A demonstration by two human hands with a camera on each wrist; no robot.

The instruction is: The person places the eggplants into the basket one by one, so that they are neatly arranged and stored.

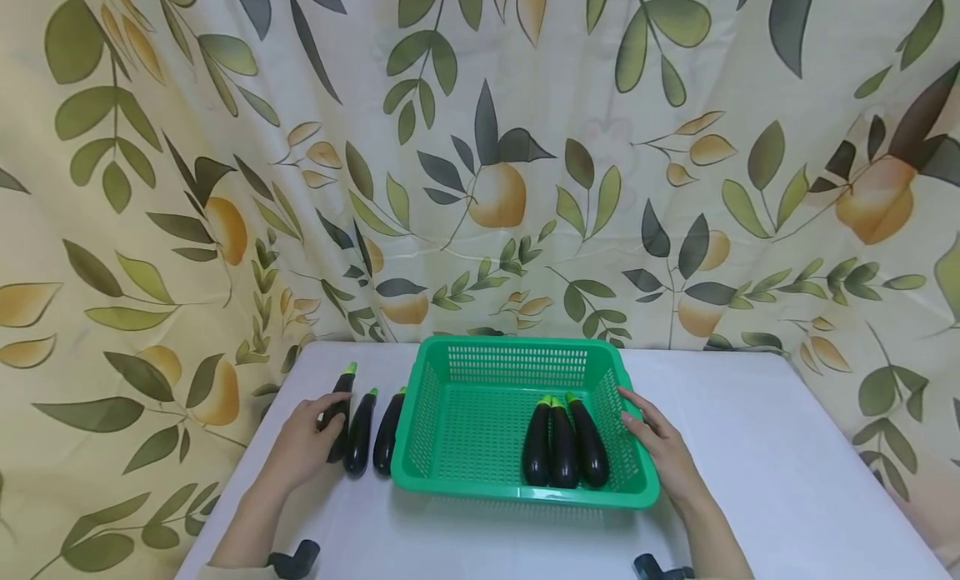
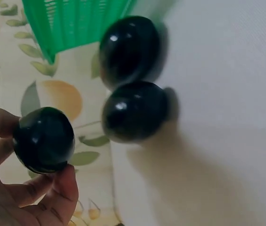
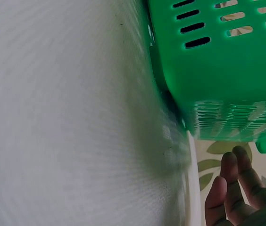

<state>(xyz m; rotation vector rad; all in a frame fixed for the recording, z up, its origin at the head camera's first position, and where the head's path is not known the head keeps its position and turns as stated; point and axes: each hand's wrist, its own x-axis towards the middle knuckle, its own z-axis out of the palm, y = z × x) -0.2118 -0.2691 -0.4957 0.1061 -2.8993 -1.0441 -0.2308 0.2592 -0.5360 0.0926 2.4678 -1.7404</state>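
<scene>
A green slotted basket [image 1: 517,343] stands mid-table with three dark eggplants [image 1: 562,447] lying side by side in its right half. Left of it three more eggplants lie on the table. My left hand [image 1: 321,422] grips the leftmost eggplant [image 1: 344,387]; in the left wrist view its round end [image 2: 43,140] sits between thumb and fingers [image 2: 62,193], and the other two eggplants [image 2: 133,110] lie beside it. My right hand [image 1: 639,415] rests with straight fingers against the basket's right rim; the right wrist view shows its fingertips [image 3: 232,188] by the basket wall [image 3: 227,61].
The white table [image 1: 750,447] is backed by a leaf-and-fruit patterned curtain [image 1: 480,163] that also hangs down at its left and right sides. Black wrist straps [image 1: 296,559] show at the near edge.
</scene>
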